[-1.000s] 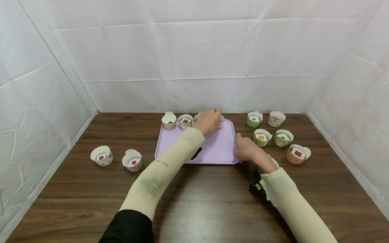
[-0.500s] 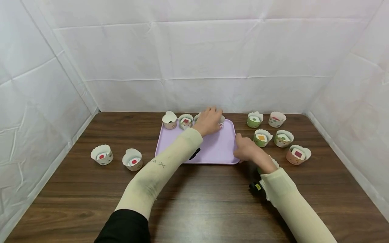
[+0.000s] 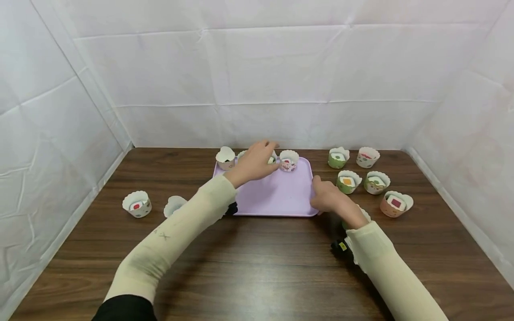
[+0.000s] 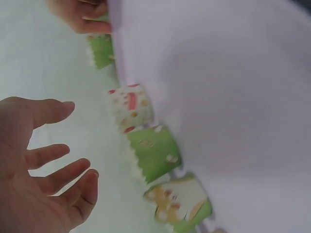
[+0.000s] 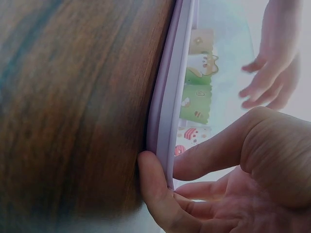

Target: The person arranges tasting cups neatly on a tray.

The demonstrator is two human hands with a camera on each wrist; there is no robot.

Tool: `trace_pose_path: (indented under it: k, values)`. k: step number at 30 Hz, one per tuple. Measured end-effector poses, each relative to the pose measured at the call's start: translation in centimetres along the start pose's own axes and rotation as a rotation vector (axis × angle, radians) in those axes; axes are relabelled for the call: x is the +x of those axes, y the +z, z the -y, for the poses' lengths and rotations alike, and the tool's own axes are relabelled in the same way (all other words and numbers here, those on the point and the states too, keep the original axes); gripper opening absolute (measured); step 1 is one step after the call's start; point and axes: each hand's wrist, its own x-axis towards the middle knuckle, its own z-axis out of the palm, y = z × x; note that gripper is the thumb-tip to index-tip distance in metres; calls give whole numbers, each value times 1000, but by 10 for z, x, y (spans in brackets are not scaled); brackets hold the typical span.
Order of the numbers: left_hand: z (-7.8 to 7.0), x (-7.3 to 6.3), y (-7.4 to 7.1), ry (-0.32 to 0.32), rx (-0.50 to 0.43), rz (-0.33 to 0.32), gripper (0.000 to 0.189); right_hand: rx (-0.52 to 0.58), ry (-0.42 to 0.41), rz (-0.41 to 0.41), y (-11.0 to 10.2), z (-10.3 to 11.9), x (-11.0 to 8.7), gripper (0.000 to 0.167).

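A lilac tray (image 3: pixel 281 196) lies on the wooden table, a row of paper baking cups along its far edge. My left hand (image 3: pixel 254 162) hovers over the row with fingers spread and nothing in them, hiding the middle cups from the head view. At the row's right end stands a white cup with red prints (image 3: pixel 289 160); a beige cup (image 3: pixel 225 158) is at its left end. Between them, in the left wrist view, are a green cup (image 4: pixel 154 153) and an animal-print cup (image 4: pixel 182 201). My right hand (image 5: pixel 209 179) pinches the tray's rim at its right side.
Right of the tray stand several cups with small printed white blocks inside, among them a green one (image 3: pixel 347 182) and an orange one (image 3: pixel 395 204). Another sits partly under my right wrist. Two cups, one white (image 3: pixel 137 204), stand at the left. White sheeting (image 3: pixel 257 89) walls the table.
My left hand has lifted off the row's right part and moved left, its fingers spreading and the white red-printed cup coming into view. My right hand stays at the tray's rim.
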Motion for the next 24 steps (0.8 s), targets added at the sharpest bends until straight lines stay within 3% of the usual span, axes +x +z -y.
trace_pose_path:
  k: [7, 13, 24]
  values:
    - [14, -43, -28, 10, -153, -134, 50, 9, -12, 7, 0, 0, 2, 63]
    - [30, -77, -38, 13, -207, -296, 40, 5, -19, 5, 1, -2, 3, 64]
    - [88, -132, -53, -92, -232, -461, 40, -3, -35, -7, 2, 1, 1, 58]
